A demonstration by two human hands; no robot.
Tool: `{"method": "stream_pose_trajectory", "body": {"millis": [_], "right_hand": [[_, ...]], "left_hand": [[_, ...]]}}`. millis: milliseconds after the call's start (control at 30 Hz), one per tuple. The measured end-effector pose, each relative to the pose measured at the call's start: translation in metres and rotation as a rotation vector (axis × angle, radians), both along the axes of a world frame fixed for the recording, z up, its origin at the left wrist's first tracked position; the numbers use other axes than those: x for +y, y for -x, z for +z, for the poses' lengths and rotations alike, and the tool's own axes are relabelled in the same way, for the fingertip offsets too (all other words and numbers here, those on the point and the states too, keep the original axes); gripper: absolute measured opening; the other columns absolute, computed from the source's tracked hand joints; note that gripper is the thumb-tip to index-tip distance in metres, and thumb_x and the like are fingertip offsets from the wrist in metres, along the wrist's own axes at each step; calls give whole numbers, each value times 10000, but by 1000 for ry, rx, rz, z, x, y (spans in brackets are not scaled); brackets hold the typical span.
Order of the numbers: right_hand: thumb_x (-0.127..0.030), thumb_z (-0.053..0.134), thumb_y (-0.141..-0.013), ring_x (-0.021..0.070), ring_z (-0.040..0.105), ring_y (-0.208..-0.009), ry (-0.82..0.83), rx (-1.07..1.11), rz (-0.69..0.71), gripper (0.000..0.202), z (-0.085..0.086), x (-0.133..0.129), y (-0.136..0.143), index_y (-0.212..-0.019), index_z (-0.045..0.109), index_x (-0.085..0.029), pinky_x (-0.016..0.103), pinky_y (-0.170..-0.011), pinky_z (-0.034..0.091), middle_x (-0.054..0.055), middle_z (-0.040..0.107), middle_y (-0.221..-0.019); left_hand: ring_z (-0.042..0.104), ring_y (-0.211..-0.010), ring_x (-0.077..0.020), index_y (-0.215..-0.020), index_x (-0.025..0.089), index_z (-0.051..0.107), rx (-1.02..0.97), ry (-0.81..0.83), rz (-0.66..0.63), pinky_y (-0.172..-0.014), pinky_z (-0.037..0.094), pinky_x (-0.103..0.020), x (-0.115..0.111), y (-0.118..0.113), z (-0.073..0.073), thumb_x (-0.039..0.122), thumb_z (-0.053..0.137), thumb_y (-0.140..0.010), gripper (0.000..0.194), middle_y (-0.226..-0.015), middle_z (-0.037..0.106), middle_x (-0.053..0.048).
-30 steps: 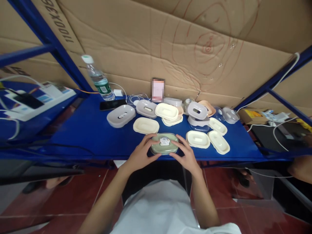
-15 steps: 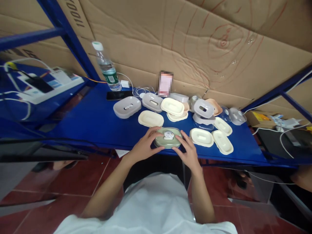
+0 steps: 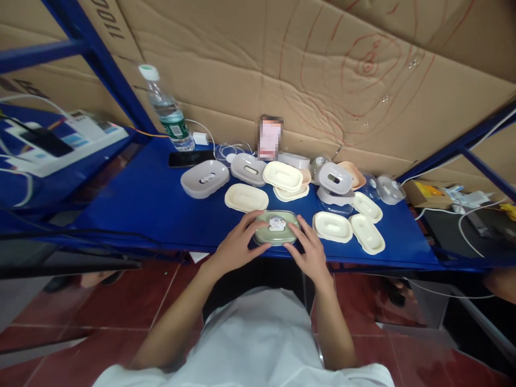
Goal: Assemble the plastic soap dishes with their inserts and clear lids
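At the front edge of the blue table, a green soap dish (image 3: 276, 235) lies level between my hands, with a round white label in its middle and what looks like a clear cover. My left hand (image 3: 241, 239) grips its left end, fingers on the far rim and thumb at the near side. From the right, my right hand (image 3: 309, 250) holds the other end in the same way. Just beyond is a cream oval tray (image 3: 246, 199), and another cream tray (image 3: 332, 227) lies right of my right hand.
Grey soap dishes (image 3: 205, 179) and more cream trays (image 3: 367, 234) spread across the blue table (image 3: 133, 199). Behind them stand a water bottle (image 3: 171, 118) and an upright phone (image 3: 269, 137) against cardboard (image 3: 226, 64). A power strip (image 3: 80, 142) with cables is at left.
The view has shifted slightly, so the table things sit a little further left. Both hands keep the same hold on the green soap dish.
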State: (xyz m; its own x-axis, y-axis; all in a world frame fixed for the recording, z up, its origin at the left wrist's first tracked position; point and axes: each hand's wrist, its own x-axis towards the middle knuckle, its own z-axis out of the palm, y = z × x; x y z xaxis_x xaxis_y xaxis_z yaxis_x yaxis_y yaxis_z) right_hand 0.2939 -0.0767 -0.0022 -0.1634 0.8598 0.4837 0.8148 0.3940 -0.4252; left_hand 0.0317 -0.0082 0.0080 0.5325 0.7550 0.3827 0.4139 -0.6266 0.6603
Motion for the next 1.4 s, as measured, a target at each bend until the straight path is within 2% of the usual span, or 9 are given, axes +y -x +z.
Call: {"method": "stream_pose_trajectory", "body": {"millis": [733, 900, 967, 1000, 1100, 1167, 1200, 1300, 1400], "right_hand": [[-374, 655, -1077, 316, 497, -1563, 16, -1, 20, 587, -2, -1, -3, -1641, 496, -367, 526, -1265, 478, 89, 419, -1743], [-365, 645, -1082, 319, 506, -1557, 9, -7, 7, 582, 1, -2, -2, -1644, 493, -367, 528, -1252, 493, 94, 431, -1735], [-375, 653, -1077, 319, 521, -1545, -9, -5, -13, 579, 2, -2, -1, -1637, 505, -368, 519, -1246, 504, 92, 454, -1721], [-380, 656, -1075, 318, 529, -1539, -18, -5, -21, 578, 2, -2, 0, -1634, 510, -370, 515, -1245, 507, 90, 464, -1714], [-384, 662, -1071, 312, 540, -1529, -35, -5, -39, 570, 1, -2, 1, -1624, 524, -367, 502, -1244, 510, 85, 476, -1706], [-381, 664, -1070, 309, 539, -1529, -39, -3, -43, 562, 0, -2, 1, -1617, 535, -355, 498, -1243, 510, 90, 477, -1704], [-380, 664, -1070, 308, 541, -1528, -42, -1, -42, 557, 0, -2, 1, -1613, 541, -350, 497, -1241, 512, 94, 482, -1700], [-389, 672, -1065, 310, 553, -1515, -50, 4, -37, 548, 1, -2, 1, -1599, 559, -338, 498, -1233, 518, 105, 502, -1683], [-418, 689, -1053, 318, 563, -1505, -51, 6, -40, 540, 2, -2, 2, -1576, 585, -331, 504, -1231, 517, 112, 521, -1667]], "left_hand": [[513, -1526, -288, -1400, 287, 537, 27, -32, 5, -1224, 515, -469, -2, -1, -1, 387, 687, -1013, 427, -1624, 470, -130], [390, -1618, -330, -1489, 252, 481, 14, -42, -53, -1278, 432, -532, 7, 12, 7, 430, 680, -1013, 546, -1738, 345, -190], [373, -1628, -334, -1506, 241, 493, 41, -84, 7, -1296, 392, -549, 22, 22, 13, 432, 638, -1036, 528, -1752, 345, -188], [372, -1627, -337, -1489, 239, 529, 71, -130, 84, -1308, 362, -560, 31, 29, 17, 427, 611, -1049, 485, -1745, 369, -180], [329, -1637, -400, -1473, 208, 594, 177, -254, 438, -1327, 257, -640, 63, 50, 23, 426, 583, -1043, 482, -1732, 394, -194], [272, -1644, -471, -1525, 191, 569, 282, -218, 638, -1308, 189, -732, 79, 64, 22, 433, 595, -1020, 561, -1760, 332, -216], [270, -1636, -503, -1541, 191, 562, 333, -158, 692, -1286, 188, -769, 84, 70, 20, 442, 600, -1010, 589, -1765, 316, -224], [319, -1605, -531, -1583, 193, 533, 405, 9, 718, -1243, 285, -770, 88, 82, 12, 482, 557, -1018, 635, -1780, 273, -236], [310, -1621, -498, -1617, 190, 492, 372, 22, 700, -1262, 307, -725, 85, 84, 4, 498, 494, -1040, 654, -1801, 218, -226]]}}
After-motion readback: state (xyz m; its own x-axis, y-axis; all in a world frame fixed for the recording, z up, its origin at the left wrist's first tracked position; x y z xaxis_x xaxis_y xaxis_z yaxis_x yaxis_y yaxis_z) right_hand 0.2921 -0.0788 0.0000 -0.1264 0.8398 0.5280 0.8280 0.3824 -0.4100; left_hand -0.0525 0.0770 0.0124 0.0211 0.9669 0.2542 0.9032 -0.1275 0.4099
